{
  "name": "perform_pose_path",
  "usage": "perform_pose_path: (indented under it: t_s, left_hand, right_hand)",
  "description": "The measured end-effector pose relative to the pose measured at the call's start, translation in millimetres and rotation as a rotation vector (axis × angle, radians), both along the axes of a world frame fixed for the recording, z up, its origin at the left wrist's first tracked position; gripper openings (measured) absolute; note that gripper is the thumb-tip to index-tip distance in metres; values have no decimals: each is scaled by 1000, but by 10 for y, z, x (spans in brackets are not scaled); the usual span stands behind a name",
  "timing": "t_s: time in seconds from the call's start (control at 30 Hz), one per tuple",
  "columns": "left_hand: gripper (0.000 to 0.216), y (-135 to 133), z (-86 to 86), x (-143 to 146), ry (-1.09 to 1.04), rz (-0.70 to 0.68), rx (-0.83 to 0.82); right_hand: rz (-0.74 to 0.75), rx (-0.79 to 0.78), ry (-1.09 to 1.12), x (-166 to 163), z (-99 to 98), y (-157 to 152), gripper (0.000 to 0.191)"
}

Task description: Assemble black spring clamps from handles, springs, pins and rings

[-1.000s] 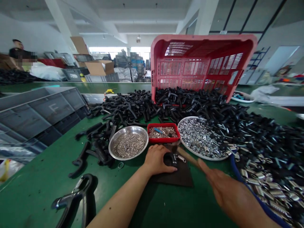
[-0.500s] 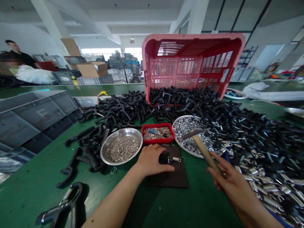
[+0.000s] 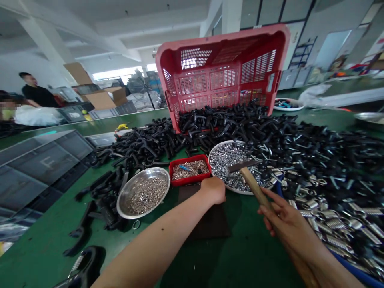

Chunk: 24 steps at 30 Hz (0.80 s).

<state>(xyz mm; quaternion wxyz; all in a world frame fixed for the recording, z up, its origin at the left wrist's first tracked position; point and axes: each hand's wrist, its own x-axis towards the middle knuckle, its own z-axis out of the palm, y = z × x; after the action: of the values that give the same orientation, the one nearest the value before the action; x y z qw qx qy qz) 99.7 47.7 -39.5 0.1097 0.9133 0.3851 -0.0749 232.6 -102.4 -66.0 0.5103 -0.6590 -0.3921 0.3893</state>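
Note:
A hammer (image 3: 251, 182) with a wooden handle is gripped in my right hand (image 3: 283, 218), its dark head over the right side of the round white tray (image 3: 213, 176) of small shiny metal parts. My left hand (image 3: 213, 189) is curled closed above the dark flat pad (image 3: 210, 224), between the red box and the tray. The back of the hand faces me, so whatever its fingers hold is hidden. The red box (image 3: 175, 181) holds small metal pins and a blue piece. Left of it, a steel bowl (image 3: 122, 200) contains many tiny metal pieces.
A red plastic crate (image 3: 223, 40) lies on its side, black handles (image 3: 207, 120) spilling from it. Springs (image 3: 339, 236) are heaped at right. Grey bins (image 3: 45, 164) stand left. A handle with a spring (image 3: 81, 272) lies at front left. Another person (image 3: 39, 94) is far left.
My left hand has moved right and curled from a spread grasp into a closed one; the black part with a spring beside it is now out of sight. The hammer remains raised. The view has tilted.

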Motion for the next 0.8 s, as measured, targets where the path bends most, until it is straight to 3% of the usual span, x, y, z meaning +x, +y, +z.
perform_pose_path:
  t_s: [0.13,0.27,0.33,0.53,0.8]
  left_hand:
    - [23,-13,-33,-124,-85,1,5]
    - [22,140,15,-494,-421,105,-290]
    - [21,224,51,-694,-489,165,-383]
    - [16,233,90,-1024,-438,27,-121]
    - [21,63,44,-975,-304,-63,-24]
  right_hand:
    - [9,6,3,-6,6,-19,75]
    - [31,22,-6,1,-30,-36,72]
    - [32,19,-12,2,-52,-37,71]
    - [20,23,-5,-10,-75,-36,75]
    - [14,8,-16,-14,-53,-40,75]
